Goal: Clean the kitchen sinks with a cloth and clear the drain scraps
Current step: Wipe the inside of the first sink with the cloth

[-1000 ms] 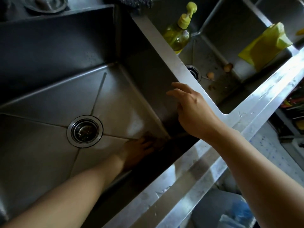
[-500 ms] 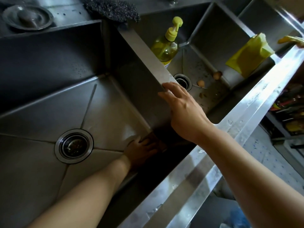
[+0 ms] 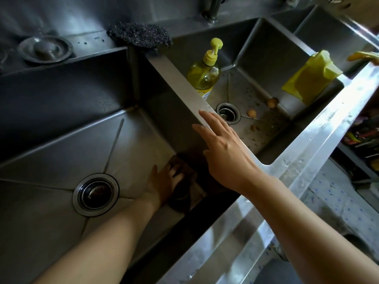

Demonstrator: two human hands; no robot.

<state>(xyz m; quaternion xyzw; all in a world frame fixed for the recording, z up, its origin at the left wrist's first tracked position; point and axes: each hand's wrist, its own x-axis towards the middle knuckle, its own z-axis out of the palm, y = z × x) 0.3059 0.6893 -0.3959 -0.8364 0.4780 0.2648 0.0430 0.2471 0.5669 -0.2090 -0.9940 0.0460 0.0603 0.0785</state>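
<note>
Dark and limp, the cloth is lying in the near right corner of the left sink, and the left hand is pressing down on it with the fingers over its top; whether they are curling into the fabric or lying flat cannot be told in the shadow. The right hand is hovering over the divider between the basins with fingers straight and spread, holding nothing.

The cloth is looking wet and soft, so it is likely going to fold and bunch under pressure, not slide as a flat pad. Taking it as a wad under the palm with the fingers wrapping its far edge should be giving the firmest wipe. It is light, and nothing about it is fragile.

The scraps are sitting in the right sink, on the floor just beside its drain, near the soap bottle. They are looking small and pale, probably damp and slippery on steel, so pinching each from above or sweeping them together with the cloth seems safer than scooping. A yellow rag is draping over the far wall of that basin.
</note>
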